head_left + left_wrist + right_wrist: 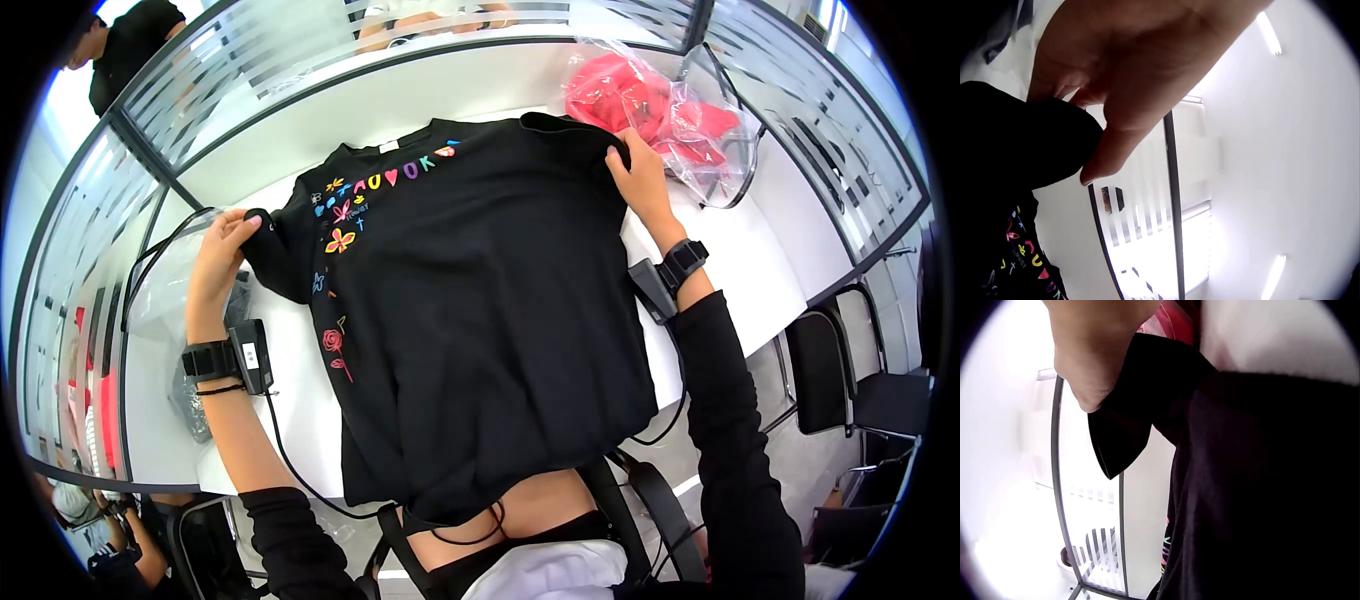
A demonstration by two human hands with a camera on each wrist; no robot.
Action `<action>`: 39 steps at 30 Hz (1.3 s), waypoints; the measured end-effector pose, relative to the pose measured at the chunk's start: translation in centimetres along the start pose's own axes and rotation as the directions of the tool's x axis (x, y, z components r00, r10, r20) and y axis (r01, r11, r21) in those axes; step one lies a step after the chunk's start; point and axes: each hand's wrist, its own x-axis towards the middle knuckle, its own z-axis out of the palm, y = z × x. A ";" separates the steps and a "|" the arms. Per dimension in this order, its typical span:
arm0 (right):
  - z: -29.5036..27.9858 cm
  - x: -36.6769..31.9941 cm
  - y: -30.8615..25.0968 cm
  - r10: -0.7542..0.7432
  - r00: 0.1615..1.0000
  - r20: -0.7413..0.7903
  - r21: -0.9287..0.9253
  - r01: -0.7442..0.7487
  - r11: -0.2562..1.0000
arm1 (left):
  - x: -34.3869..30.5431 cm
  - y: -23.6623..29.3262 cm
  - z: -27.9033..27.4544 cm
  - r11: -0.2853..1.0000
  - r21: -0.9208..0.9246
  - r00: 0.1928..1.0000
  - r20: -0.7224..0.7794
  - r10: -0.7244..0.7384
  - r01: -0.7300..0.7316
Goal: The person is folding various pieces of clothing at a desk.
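Observation:
A black T-shirt with colourful letters, flowers and a rose printed along its neck and left side lies spread over the white table, its neckline at the far side. Its lower hem hangs over the near edge toward the person's lap. My left hand pinches the end of the left sleeve between thumb and fingers. At the other side, my right hand grips the right sleeve by its opening, which gapes in the right wrist view. Both sleeves are held outward from the body of the shirt.
Pink-red clothing in a clear plastic bag sits at the back right. Another clear bag with dark contents lies at the left. Partition panels enclose the white table. A black chair stands to the right.

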 end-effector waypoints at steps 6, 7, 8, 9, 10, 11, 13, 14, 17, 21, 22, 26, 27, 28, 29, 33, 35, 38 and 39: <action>-0.5 0.4 0.1 0.224 0.969 -0.108 0.116 -0.212 0.970 | -1.4 -2.5 -0.4 0.973 0.199 0.990 -0.095 -0.102 0.120; -0.7 0.4 0.3 0.240 0.964 -0.118 0.103 -0.229 0.968 | -1.5 -3.2 -0.7 0.949 0.271 0.983 -0.126 -0.133 0.163; -0.6 0.3 0.8 0.226 0.965 -0.134 0.042 -0.222 0.974 | -1.6 -3.9 -1.0 0.919 0.335 0.974 -0.159 -0.162 0.207; -0.5 0.2 1.4 0.251 0.963 -0.103 0.063 -0.245 0.967 | -1.8 -4.2 -1.1 0.925 0.319 0.974 -0.162 -0.160 0.205; -0.5 0.1 1.7 0.275 0.959 -0.071 0.083 -0.269 0.959 | -2.0 -4.6 -1.1 0.931 0.303 0.973 -0.165 -0.159 0.203; -0.6 -0.2 2.0 0.258 0.964 -0.066 0.068 -0.254 0.965 | -2.3 -5.0 -1.2 0.935 0.291 0.973 -0.165 -0.161 0.204; -0.9 -0.5 1.7 0.223 0.972 -0.068 0.085 -0.217 0.972 | -2.8 -4.9 -1.0 0.870 0.424 0.953 -0.263 -0.148 0.252; -1.1 -0.7 1.7 0.249 0.968 -0.028 0.094 -0.245 0.965 | -3.3 -4.9 -1.3 0.839 0.470 0.950 -0.265 -0.162 0.274; -1.3 -1.0 1.6 0.198 0.980 -0.011 0.037 -0.197 0.980 | -4.6 -3.7 -0.6 0.744 0.574 0.931 -0.312 -0.188 0.343; -1.5 -1.7 1.3 0.287 0.956 -0.064 0.082 -0.282 0.956 | -6.0 -2.4 -0.2 0.795 0.548 0.965 -0.170 -0.197 0.259; -1.6 -1.8 1.5 0.323 0.944 -0.072 0.128 -0.312 0.941 | -6.1 -2.1 -0.4 0.871 0.426 0.970 -0.092 -0.225 0.243; -1.6 -2.4 3.7 0.635 0.736 0.235 0.673 -0.595 0.440 | -7.6 -2.5 0.7 0.962 -0.202 0.933 -0.272 -0.237 0.185; -2.2 -2.5 2.6 0.651 0.710 0.268 0.775 -0.560 0.293 | -6.8 -4.6 -0.5 0.918 -0.381 0.955 -0.212 -0.207 0.115; -2.4 -2.5 3.0 0.655 0.677 0.336 0.805 -0.568 0.174 | -6.7 -4.9 -0.8 0.837 -0.545 0.974 -0.157 -0.162 0.051; -2.2 -2.6 3.4 0.653 0.673 0.346 0.838 -0.535 0.107 | -6.7 -5.4 -1.0 0.787 -0.616 0.964 -0.197 -0.181 0.022; -2.6 -2.5 2.1 0.699 0.616 0.364 0.872 -0.489 -0.023 | -5.3 -9.3 -2.9 0.808 -0.567 0.966 -0.257 0.015 -0.163; -1.8 -2.6 4.5 0.697 0.608 0.379 0.854 -0.520 -0.010 | -7.2 -6.6 -1.1 0.968 -0.176 0.914 -0.394 0.099 -0.181; -1.9 -2.6 4.6 0.702 0.647 0.298 0.849 -0.516 0.115 | -9.0 -2.2 1.4 0.940 -0.231 0.853 -0.512 0.102 -0.251; -1.8 -2.6 3.9 0.752 0.635 0.178 0.865 -0.465 0.189 | -9.3 -1.7 1.0 0.944 -0.093 0.840 -0.490 0.234 -0.317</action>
